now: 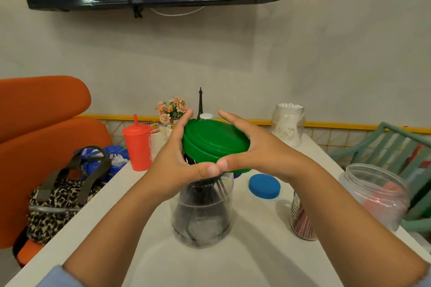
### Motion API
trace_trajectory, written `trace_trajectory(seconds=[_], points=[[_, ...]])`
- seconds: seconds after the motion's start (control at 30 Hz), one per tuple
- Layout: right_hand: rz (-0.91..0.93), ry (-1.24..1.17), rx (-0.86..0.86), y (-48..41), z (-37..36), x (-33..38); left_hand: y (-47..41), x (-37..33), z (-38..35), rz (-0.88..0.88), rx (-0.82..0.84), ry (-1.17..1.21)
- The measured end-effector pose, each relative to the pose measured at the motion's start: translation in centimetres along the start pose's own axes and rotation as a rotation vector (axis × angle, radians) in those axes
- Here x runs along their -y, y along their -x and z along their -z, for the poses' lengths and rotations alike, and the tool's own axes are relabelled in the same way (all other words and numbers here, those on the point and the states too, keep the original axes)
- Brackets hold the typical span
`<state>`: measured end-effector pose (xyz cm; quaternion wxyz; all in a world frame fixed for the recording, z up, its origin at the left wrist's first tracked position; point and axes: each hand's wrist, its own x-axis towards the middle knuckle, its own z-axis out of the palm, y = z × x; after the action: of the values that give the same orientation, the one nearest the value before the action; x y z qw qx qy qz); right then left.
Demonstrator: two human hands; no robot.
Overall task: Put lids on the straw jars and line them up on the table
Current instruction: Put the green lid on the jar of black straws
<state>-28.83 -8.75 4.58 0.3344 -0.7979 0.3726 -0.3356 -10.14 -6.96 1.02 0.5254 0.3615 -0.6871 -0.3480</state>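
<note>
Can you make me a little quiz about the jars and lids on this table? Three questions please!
1. True or false: the left hand and right hand both hold the green lid.
2. What colour is the loose lid on the table? A red, B blue, C yellow.
3. Fill in: the jar under the green lid holds ____ straws.
Key: 1 true; 2 B; 3 black.

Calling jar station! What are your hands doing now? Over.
Gripping green lid: left hand, right hand. Lid tilted on black-straw jar, not seated. Nearby, blue lid loose on table.
</note>
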Motion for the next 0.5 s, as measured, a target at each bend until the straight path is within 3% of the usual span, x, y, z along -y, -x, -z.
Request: trace_trajectory(seconds=[0.23,0.37,0.5], points=[[0.013,-0.283,-0.056,-0.7,-0.6,0.0,0.2,0.5,-0.2,-0.043,-0.150,0.023],[0.007,-0.130,-0.307,-2.2,-1.4,0.7,0.2,1.5,0.1,-0.039,-0.240,-0.060],[0.028,0.006,-0.294,-4.4,-1.9,2.1,-0.4,2.4,0.5,-0.043,-0.301,-0.036]])
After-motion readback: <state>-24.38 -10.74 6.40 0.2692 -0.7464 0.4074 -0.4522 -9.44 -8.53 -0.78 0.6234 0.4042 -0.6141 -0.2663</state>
